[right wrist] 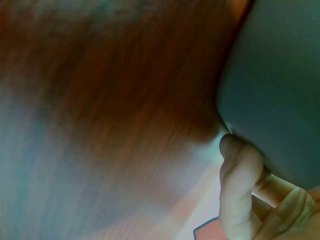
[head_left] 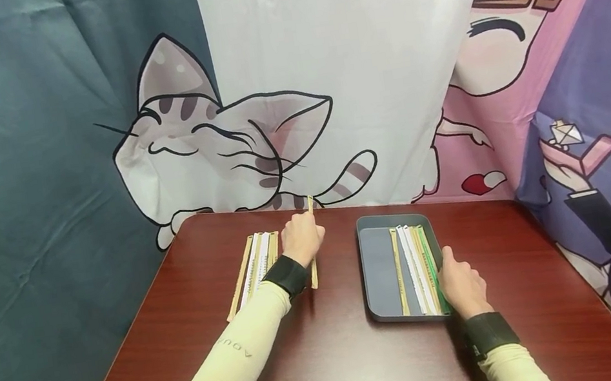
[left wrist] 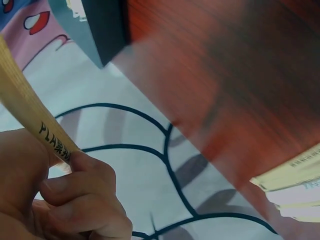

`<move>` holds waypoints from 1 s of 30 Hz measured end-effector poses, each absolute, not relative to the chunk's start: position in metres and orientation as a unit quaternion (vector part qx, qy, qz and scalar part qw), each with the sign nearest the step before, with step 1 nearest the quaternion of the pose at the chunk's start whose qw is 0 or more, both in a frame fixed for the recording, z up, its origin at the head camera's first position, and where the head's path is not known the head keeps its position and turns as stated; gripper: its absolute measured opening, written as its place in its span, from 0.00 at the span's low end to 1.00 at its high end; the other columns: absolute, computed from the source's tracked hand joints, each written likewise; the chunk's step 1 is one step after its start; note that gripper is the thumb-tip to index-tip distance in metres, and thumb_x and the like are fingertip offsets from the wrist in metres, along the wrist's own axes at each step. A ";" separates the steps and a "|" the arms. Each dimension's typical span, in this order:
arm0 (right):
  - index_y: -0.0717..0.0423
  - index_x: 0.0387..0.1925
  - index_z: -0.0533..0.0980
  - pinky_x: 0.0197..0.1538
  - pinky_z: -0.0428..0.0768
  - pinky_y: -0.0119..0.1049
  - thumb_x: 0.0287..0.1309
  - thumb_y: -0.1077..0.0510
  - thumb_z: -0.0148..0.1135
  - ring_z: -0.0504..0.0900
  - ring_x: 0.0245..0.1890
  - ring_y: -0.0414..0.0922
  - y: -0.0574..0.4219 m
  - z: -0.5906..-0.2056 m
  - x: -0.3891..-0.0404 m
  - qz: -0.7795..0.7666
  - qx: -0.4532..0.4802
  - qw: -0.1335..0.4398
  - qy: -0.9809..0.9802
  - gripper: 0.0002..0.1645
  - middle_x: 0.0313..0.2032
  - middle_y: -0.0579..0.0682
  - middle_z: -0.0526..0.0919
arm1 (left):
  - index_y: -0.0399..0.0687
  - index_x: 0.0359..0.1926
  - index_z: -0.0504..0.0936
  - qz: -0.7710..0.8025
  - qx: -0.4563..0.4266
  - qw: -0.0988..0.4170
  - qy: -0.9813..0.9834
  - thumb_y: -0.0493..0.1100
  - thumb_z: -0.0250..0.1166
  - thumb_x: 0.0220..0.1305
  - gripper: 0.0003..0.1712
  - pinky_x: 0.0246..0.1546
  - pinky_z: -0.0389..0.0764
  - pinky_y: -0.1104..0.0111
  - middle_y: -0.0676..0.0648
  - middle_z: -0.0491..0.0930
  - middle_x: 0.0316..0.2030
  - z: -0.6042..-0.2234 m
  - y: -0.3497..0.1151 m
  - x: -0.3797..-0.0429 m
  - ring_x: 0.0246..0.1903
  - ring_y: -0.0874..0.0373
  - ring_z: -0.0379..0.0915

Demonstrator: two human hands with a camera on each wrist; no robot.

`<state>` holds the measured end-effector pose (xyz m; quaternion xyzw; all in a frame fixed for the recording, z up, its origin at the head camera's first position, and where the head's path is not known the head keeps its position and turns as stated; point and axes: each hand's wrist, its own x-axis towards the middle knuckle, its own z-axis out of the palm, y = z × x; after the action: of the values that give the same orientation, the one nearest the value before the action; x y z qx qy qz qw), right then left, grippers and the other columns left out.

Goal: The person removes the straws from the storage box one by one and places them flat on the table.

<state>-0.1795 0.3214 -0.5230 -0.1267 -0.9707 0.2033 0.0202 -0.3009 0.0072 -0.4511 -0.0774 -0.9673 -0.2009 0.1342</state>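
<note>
My left hand [head_left: 302,240] pinches a tan paper-wrapped straw [head_left: 314,274] above the table, just right of a row of wrapped straws [head_left: 248,270], tan and white. Printed letters "PLA" show on the held straw [left wrist: 30,102] in the left wrist view, where curled fingers [left wrist: 75,200] close round it. My right hand [head_left: 463,285] grips the right side of a grey rectangular tray [head_left: 378,271]. In the right wrist view its fingers [right wrist: 245,185] bend against the tray's outer wall [right wrist: 280,90]. Tan, white and green wrapped straws [head_left: 421,265] lie lengthwise in the tray's right half.
A reddish-brown wooden table [head_left: 354,366] bears everything. Behind its far edge hangs a cloth printed with a cartoon cat [head_left: 191,167] and figures. Dark bands [head_left: 287,276] circle both wrists.
</note>
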 end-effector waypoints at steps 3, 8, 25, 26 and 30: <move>0.56 0.49 0.61 0.26 0.71 0.52 0.70 0.61 0.50 0.77 0.24 0.57 0.323 -0.522 -0.179 0.203 -0.128 0.020 -0.971 0.10 0.26 0.60 0.76 | 0.39 0.30 0.84 -0.192 -0.086 0.135 -0.968 0.38 0.65 0.58 0.06 0.28 0.81 0.49 0.36 0.85 0.31 -0.455 -0.002 -0.302 0.30 0.39 0.84; 0.57 0.49 0.61 0.25 0.71 0.51 0.70 0.62 0.49 0.76 0.24 0.57 0.323 -0.519 -0.178 0.206 -0.124 0.014 -0.971 0.11 0.25 0.60 0.75 | 0.37 0.30 0.84 -0.168 -0.095 0.133 -0.972 0.38 0.66 0.59 0.06 0.30 0.82 0.50 0.35 0.84 0.31 -0.463 -0.017 -0.302 0.30 0.38 0.84; 0.57 0.48 0.61 0.25 0.72 0.53 0.69 0.62 0.48 0.78 0.24 0.59 0.322 -0.519 -0.178 0.201 -0.117 0.017 -0.972 0.10 0.25 0.61 0.76 | 0.38 0.31 0.85 -0.146 -0.074 0.109 -0.981 0.38 0.66 0.57 0.06 0.32 0.83 0.48 0.35 0.84 0.38 -0.500 -0.052 -0.302 0.35 0.37 0.84; 0.57 0.48 0.61 0.25 0.72 0.53 0.69 0.62 0.48 0.78 0.24 0.59 0.322 -0.519 -0.178 0.201 -0.117 0.017 -0.972 0.10 0.25 0.61 0.76 | 0.39 0.31 0.85 -0.146 -0.072 0.107 -0.981 0.38 0.66 0.57 0.06 0.32 0.83 0.48 0.35 0.84 0.38 -0.501 -0.053 -0.302 0.36 0.37 0.84; 0.57 0.48 0.61 0.25 0.71 0.52 0.69 0.62 0.49 0.77 0.24 0.58 0.322 -0.519 -0.178 0.201 -0.117 0.018 -0.972 0.10 0.25 0.60 0.76 | 0.38 0.30 0.85 -0.143 -0.075 0.105 -0.981 0.38 0.66 0.58 0.06 0.32 0.83 0.48 0.36 0.84 0.38 -0.504 -0.057 -0.302 0.36 0.37 0.84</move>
<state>-0.1778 0.3217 -0.5189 -0.1166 -0.9724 0.2012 0.0183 -0.3021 -0.0566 -0.5043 -0.0754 -0.9813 -0.1429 0.1045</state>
